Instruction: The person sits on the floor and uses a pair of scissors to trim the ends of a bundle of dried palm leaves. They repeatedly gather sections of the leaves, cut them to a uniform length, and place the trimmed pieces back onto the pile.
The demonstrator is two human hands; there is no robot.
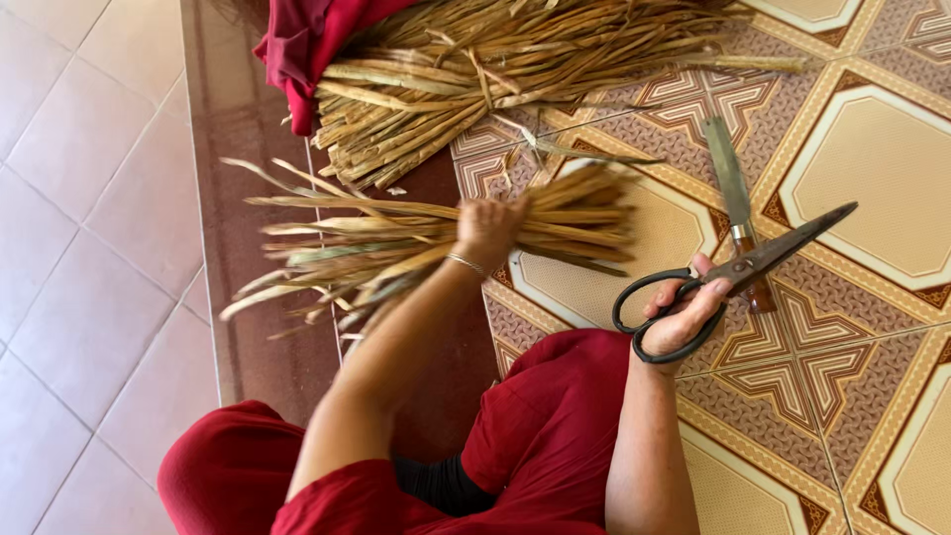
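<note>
Over the patterned floor [872,168] we are gripping a bundle of dry leaves [396,238] in our left hand [487,226], fingers clamped round its middle; our right hand [684,312] is holding closed scissors [738,272], fingers through the loops; a knife [731,188] is lying just beyond; a bigger leaf pile [475,74] is sitting near red cloth [302,45].

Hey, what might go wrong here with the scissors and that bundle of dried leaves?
The left hand grips the dried leaf bundle only at its middle, and the loose ends splay, so strands may slip out. The right hand holds large black scissors whose point reaches over a flat blade tool on the patterned floor; it may knock the tool.
</note>
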